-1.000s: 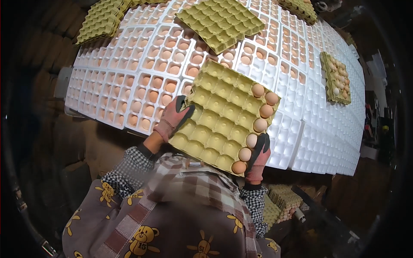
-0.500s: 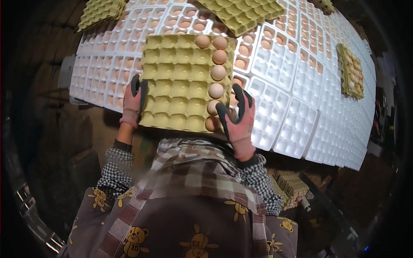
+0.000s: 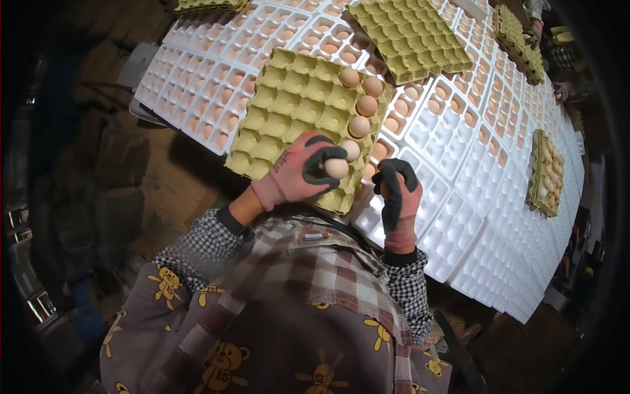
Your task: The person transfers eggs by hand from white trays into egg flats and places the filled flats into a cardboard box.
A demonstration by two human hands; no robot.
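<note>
My left hand [image 3: 296, 172], in a pink glove with black fingers, reaches over the yellow-green egg tray [image 3: 279, 98] and has its fingers curled round a light brown egg [image 3: 336, 169]. Just right of the tray, my right hand [image 3: 400, 200], gloved alike, is closed. Part of a brown egg [image 3: 384, 190] shows between its fingers; the rest is hidden. Several eggs [image 3: 359, 127] line the right side of the tray, with one more [image 3: 349, 77] beside the top one. The cups to their left hold none. White plastic trays [image 3: 433, 131] lie beneath, some with eggs in their cups.
A stack of yellow-green trays [image 3: 413, 39] lies beyond mine. Further right is a tray full of eggs [image 3: 550, 174], and more stacked trays [image 3: 518, 43] are at the far right. Another person's gloved hand [image 3: 535, 33] shows there. A tray stack [image 3: 210, 5] sits at the far left.
My left hand has moved from the tray's left edge across to an egg on its right side. My right hand has drawn off to the right with the lowest egg. The view has turned.
</note>
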